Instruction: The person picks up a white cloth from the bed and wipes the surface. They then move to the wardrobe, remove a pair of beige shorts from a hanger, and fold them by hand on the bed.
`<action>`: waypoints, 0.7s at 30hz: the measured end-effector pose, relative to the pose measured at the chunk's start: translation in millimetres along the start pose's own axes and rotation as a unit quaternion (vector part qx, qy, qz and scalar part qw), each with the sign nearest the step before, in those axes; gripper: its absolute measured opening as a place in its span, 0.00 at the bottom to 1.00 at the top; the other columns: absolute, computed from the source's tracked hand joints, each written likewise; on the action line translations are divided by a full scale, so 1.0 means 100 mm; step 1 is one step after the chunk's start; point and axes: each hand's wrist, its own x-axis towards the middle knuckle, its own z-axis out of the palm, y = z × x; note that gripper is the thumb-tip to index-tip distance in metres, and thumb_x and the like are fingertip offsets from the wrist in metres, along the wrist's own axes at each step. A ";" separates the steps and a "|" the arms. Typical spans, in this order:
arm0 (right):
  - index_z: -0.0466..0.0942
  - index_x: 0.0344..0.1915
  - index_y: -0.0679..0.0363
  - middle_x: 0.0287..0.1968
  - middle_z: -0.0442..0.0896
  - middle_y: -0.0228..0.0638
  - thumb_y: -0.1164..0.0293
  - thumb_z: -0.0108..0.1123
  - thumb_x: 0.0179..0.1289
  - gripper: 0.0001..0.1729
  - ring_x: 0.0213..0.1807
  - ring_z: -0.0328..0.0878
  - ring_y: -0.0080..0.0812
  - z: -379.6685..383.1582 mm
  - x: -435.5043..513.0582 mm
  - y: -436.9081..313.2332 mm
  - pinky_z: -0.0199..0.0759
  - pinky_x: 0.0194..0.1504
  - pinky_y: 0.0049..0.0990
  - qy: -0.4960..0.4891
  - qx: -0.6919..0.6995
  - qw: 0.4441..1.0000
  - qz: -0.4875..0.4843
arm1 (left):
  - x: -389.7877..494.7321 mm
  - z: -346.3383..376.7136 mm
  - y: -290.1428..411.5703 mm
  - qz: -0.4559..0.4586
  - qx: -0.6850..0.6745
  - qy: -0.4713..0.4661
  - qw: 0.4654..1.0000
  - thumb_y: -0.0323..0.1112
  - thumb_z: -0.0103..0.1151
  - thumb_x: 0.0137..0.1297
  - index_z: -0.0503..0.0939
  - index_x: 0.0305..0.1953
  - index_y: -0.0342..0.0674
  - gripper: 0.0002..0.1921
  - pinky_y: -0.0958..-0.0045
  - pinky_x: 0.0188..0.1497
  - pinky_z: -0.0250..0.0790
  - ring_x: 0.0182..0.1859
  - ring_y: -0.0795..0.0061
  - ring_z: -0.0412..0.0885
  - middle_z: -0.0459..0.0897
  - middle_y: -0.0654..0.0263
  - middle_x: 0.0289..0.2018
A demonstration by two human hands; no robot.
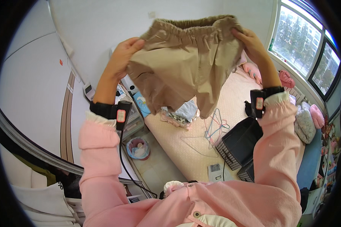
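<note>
A pair of khaki shorts (176, 62) with a gathered elastic waistband hangs spread open between my two raised hands. My left hand (128, 54) grips the shorts' left side in the picture, thumb on the front. At the waistband's right end, my right hand (245, 39) pinches the cloth. Below the shorts' legs, a stack of folded clothes (183, 115) lies on the bed, partly hidden by them. Several wire hangers (213, 133) lie loosely tangled to the right of that stack.
The bed (170, 144) bears a black fabric storage box (233, 147) with a checked side. A lined waste bin (138, 148) stands on the floor beside it. Plastic drawers (132, 122) are at the left of the bed, and a window (297, 37) is at the upper right.
</note>
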 end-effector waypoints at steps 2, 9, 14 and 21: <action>0.74 0.38 0.61 0.37 0.77 0.27 0.60 0.56 0.55 0.16 0.30 0.73 0.21 0.01 -0.11 0.13 0.69 0.36 0.23 -0.066 0.210 0.975 0.026 | -0.03 -0.02 -0.07 0.053 0.191 -0.010 0.980 0.34 0.49 0.59 0.74 0.35 0.34 0.10 0.82 0.27 0.64 0.25 0.85 0.70 0.75 0.71 0.25; 0.76 0.37 0.67 0.30 0.77 0.22 0.63 0.53 0.58 0.16 0.33 0.69 0.16 0.08 -0.15 0.63 0.63 0.38 0.18 -0.066 -0.178 0.978 0.084 | -0.13 -0.12 -0.61 -0.053 0.230 0.058 0.970 0.38 0.49 0.60 0.73 0.27 0.36 0.11 0.80 0.28 0.58 0.26 0.87 0.64 0.69 0.77 0.21; 0.74 0.42 0.67 0.33 0.77 0.23 0.65 0.52 0.59 0.18 0.34 0.69 0.15 0.19 -0.14 0.51 0.62 0.40 0.17 -0.070 -0.024 0.995 0.064 | -0.11 -0.11 -0.55 -0.082 0.168 0.054 0.981 0.38 0.51 0.60 0.74 0.33 0.36 0.10 0.82 0.30 0.61 0.28 0.87 0.68 0.73 0.76 0.25; 0.76 0.36 0.66 0.30 0.75 0.22 0.61 0.60 0.53 0.18 0.33 0.67 0.13 0.33 -0.23 0.29 0.61 0.35 0.15 -0.122 -0.172 0.974 0.082 | -0.15 0.09 -0.57 -0.098 0.134 0.003 0.986 0.36 0.54 0.58 0.75 0.39 0.34 0.12 0.84 0.35 0.65 0.32 0.85 0.73 0.78 0.71 0.32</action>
